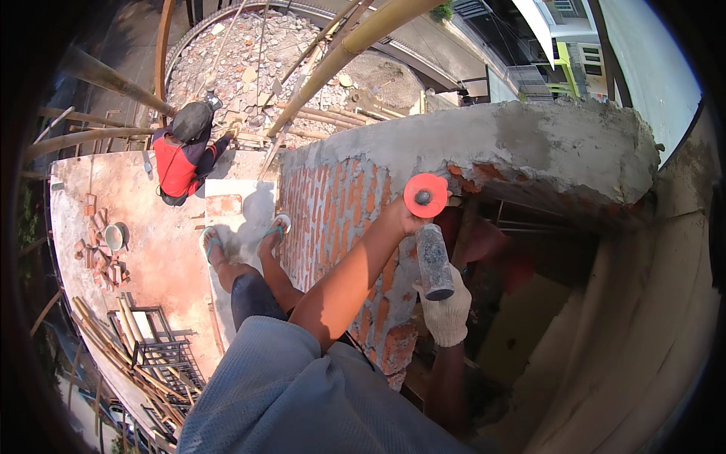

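Note:
My left hand [409, 218], bare, is wrapped round a chisel just below its round red hand guard [436, 183]. The chisel's grey struck end [423, 197] shows in the middle of the guard; its tip is hidden behind the guard and hand. My right hand [446, 318], in a pale knitted glove, is closed on a club hammer. The hammer's grey, scuffed head [433, 259] sits close below the guard, and its handle is mostly hidden. Both hands are beside the broken edge of a brick wall [333, 204], where red brick [473, 178] shows under grey mortar.
A dark opening [522, 265] drops away right of the wall. My sandalled feet [215, 246] stand on a pale board [253, 198]. A co-worker [181, 155] crouches at far left, near bamboo poles [348, 49]. Loose bricks [98, 234], a bowl [116, 237] and rubble [242, 60] lie around.

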Tool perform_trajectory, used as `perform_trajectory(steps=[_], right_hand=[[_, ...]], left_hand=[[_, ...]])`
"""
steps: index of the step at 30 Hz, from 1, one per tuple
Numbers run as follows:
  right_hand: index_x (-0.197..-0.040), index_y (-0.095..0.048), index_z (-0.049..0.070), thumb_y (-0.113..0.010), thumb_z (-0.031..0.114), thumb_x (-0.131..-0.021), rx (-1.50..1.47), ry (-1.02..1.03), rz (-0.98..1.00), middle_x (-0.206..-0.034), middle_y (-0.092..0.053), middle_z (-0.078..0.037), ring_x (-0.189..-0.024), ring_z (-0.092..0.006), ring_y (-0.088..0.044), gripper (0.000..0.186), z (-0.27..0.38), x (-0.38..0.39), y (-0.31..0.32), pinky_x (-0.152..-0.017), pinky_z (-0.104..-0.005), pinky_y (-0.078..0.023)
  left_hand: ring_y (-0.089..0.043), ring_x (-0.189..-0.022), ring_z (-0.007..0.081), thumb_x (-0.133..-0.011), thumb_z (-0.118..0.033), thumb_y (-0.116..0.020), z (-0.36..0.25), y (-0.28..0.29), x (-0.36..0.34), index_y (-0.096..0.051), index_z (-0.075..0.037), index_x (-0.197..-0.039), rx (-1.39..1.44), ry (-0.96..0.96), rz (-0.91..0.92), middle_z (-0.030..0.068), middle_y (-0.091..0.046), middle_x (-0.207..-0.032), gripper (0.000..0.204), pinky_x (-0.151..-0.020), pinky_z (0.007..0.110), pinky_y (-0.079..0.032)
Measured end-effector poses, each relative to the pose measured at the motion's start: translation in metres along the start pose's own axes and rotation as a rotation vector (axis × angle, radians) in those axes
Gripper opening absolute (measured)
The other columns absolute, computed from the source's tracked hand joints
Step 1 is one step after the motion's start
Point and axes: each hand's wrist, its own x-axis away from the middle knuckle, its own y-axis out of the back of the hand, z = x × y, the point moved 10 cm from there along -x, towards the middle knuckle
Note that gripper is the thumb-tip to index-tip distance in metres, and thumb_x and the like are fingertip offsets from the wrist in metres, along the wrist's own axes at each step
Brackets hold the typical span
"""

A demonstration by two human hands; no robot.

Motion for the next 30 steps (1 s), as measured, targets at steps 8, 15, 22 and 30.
perform_trajectory(steps=[8, 15, 22, 30], right_hand=[[-0.112, -0.06, 0.0, -0.078, 0.026, -0.079, -0.095, 0.052, 0.025, -0.089, -0.066, -0.018, -0.082, -0.0344, -0.068, 0.046, 0.054, -0.033, -0.006, -0.071, -0.036, -0.053], [-0.093, -0.058, 0.006, -0.073, 0.024, -0.082, -0.027, 0.184, 0.105, -0.079, -0.06, -0.014, -0.071, -0.0347, -0.061, 0.026, 0.077, -0.042, -0.018, -0.061, -0.0371, -0.049], [-0.115, -0.058, 0.002, -0.073, 0.032, -0.083, 0.19, 0.052, -0.041, -0.097, -0.068, -0.019, -0.09, -0.0361, -0.067, 0.046, 0.044, -0.047, -0.037, -0.074, -0.0419, -0.054], [-0.107, -0.06, 0.004, -0.07, 0.028, -0.088, 0.145, -0.02, -0.026, -0.089, -0.067, -0.019, -0.082, -0.0373, -0.065, 0.032, 0.045, -0.061, -0.02, -0.068, -0.0424, -0.052]], left_hand=[[-0.066, -0.105, 0.0242, -0.1, -0.018, -0.052, -0.007, 0.015, -0.003, -0.058, -0.002, -0.12, 0.172, 0.002, 0.056, 0.0153, -0.065, -0.119, 0.026, -0.08, 0.028, -0.061], [-0.064, -0.112, 0.0283, -0.1, -0.019, -0.049, -0.006, 0.027, -0.008, -0.055, 0.0, -0.125, 0.255, 0.035, 0.069, 0.0194, -0.063, -0.123, 0.032, -0.084, 0.031, -0.06], [-0.063, -0.112, 0.031, -0.101, -0.024, -0.047, -0.009, 0.024, -0.005, -0.054, 0.001, -0.125, 0.239, -0.021, 0.094, 0.0204, -0.063, -0.122, 0.035, -0.085, 0.034, -0.06], [-0.063, -0.112, 0.0307, -0.1, -0.021, -0.048, -0.01, 0.03, -0.011, -0.055, 0.001, -0.124, 0.203, -0.046, 0.083, 0.02, -0.063, -0.122, 0.033, -0.084, 0.034, -0.061]])
